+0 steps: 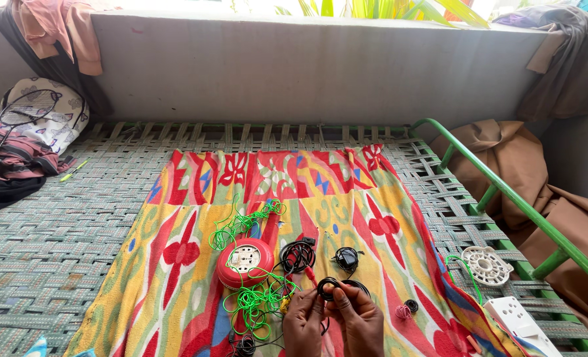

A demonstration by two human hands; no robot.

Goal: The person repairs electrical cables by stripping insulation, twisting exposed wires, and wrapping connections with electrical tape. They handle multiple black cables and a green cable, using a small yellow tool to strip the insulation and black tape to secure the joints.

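Observation:
My left hand (pixel 303 322) and my right hand (pixel 358 322) meet at the bottom centre, both pinching a small black coil of cable (pixel 337 287) held just above a colourful patterned cloth (pixel 195 198). Left of my hands lies a round red cord reel (pixel 245 262) with a white socket face. Tangled green wire (pixel 251 301) spills around the reel and toward my left hand. Two more black cable coils, one larger (pixel 297 255) and one smaller (pixel 347 258), rest on the cloth beyond my hands.
The cloth covers a woven cot with a green metal rail (pixel 505 188). A white round plastic grille (pixel 486 265) and a white socket board (pixel 520 320) sit at right. Small pink and black coils (pixel 407 309) lie nearby. Clothes and a racket (pixel 23 112) lie at left; a grey wall stands behind.

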